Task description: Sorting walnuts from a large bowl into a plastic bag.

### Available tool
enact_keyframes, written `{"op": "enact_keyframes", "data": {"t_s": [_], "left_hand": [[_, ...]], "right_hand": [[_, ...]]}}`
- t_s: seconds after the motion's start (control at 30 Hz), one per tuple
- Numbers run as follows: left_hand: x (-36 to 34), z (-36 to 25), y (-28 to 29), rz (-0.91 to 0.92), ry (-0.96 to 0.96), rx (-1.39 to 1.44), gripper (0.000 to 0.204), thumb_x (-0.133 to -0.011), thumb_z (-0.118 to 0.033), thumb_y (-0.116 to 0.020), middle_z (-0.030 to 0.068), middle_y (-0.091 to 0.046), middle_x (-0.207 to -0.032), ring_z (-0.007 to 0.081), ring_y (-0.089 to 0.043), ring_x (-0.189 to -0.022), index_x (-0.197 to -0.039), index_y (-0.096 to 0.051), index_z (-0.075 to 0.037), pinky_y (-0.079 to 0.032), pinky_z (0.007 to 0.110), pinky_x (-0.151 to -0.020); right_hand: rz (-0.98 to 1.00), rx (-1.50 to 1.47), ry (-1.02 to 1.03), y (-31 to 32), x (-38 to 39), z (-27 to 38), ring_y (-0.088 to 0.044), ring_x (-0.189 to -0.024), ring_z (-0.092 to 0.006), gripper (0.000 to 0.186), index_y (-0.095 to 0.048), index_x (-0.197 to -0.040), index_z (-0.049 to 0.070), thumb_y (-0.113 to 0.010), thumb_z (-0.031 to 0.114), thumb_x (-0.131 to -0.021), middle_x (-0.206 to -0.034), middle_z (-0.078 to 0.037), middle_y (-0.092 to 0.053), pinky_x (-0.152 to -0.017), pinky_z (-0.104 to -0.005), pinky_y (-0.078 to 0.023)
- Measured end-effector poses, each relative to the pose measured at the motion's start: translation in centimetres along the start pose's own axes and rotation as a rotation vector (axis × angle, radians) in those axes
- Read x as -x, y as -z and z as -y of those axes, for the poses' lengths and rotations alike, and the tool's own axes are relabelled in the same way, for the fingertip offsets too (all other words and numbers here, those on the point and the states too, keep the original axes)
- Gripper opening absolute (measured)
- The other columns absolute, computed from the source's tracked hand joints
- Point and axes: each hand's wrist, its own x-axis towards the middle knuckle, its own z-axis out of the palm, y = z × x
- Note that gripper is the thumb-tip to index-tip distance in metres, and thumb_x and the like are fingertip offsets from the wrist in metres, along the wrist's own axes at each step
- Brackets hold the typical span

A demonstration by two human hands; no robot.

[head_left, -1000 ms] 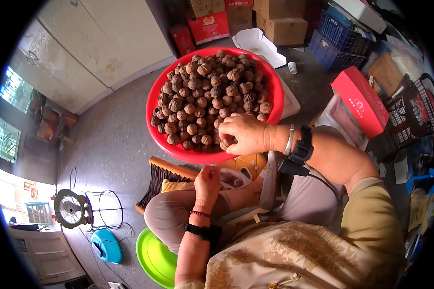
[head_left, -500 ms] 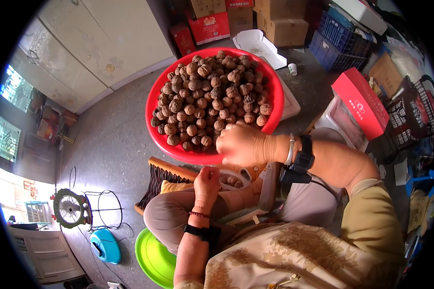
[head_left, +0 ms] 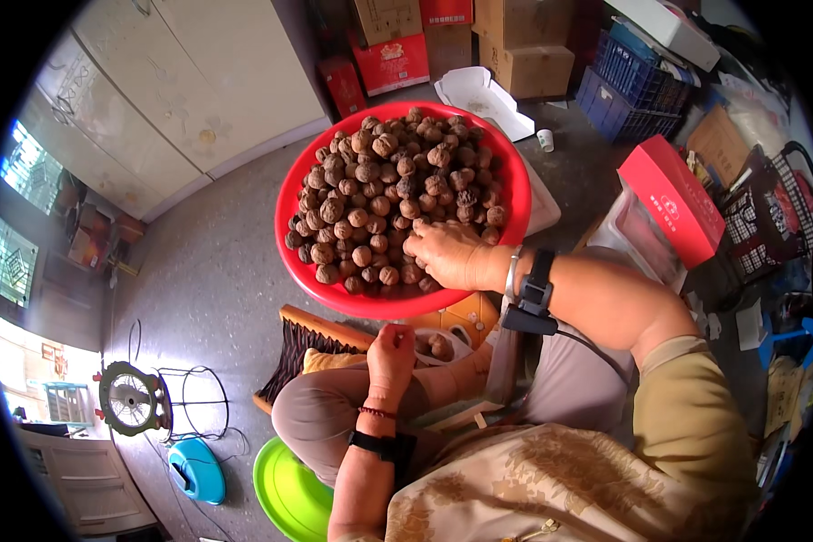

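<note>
Basin (head_left: 361, 303): 1 | walnuts (head_left: 370, 194): dozens | left hand (head_left: 391, 357): curled | right hand (head_left: 447, 256): bent | both grips: unclear

The head-worn fisheye looks down close over the left hand (head_left: 391, 357), right hand (head_left: 453, 256) and red walnut basin (head_left: 370, 305), grey floor (head_left: 217, 257) beyond.

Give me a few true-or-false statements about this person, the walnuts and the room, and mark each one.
1. The right hand is at the heap of walnuts. True.
2. The walnuts are heaped in a wooden crate. False: they are in a round red plastic basin.
3. A dark red beaded bracelet is on the left wrist. True.
4. Both hands are over the walnuts. False: the left hand is outside the basin, nearer the person's body.
5. Blue plastic crates are stacked toward the upper right of the picture. True.
</note>
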Motion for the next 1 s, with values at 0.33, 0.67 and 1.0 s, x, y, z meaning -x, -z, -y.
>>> {"op": "enact_keyframes", "data": {"t_s": [0.33,0.67,1.0], "left_hand": [[0.1,0.3,0.0,0.011,0.015,0.048,0.011,-0.091,-0.015,-0.066,0.0079,-0.064,-0.065,0.0173,-0.061,-0.056,-0.094,-0.067,-0.005,-0.049,0.033,-0.055],[0.1,0.6,-0.1,-0.033,-0.043,-0.004,0.012,-0.09,-0.016,-0.067,0.0104,-0.065,-0.067,0.0213,-0.063,-0.059,-0.091,-0.067,-0.004,-0.051,0.035,-0.058],[0.0,-0.2,-0.1,-0.027,-0.035,0.008,0.013,-0.091,-0.016,-0.065,0.0101,-0.064,-0.065,0.019,-0.062,-0.058,-0.09,-0.066,-0.003,-0.05,0.034,-0.057]], "right_hand": [[0.095,-0.054,-0.093,-1.0,0.0,0.0,-0.062,-0.101,-0.0409,0.015,-0.058,-0.097,0.003,-0.057,0.003,-0.082,-0.111,-0.023,-0.06,-0.086,-0.0483,-0.05],[0.046,-0.135,-0.074,1.5,1.1,1.1,-0.063,-0.093,-0.0367,0.014,-0.06,-0.09,0.006,-0.067,0.01,-0.078,-0.098,-0.015,-0.06,-0.079,-0.0455,-0.051],[0.133,-0.353,0.084,3.7,2.3,3.4,-0.069,-0.075,-0.0311,0.023,-0.061,-0.089,0.006,-0.073,0.021,-0.077,-0.079,-0.011,-0.067,-0.067,-0.0401,-0.053]]}}
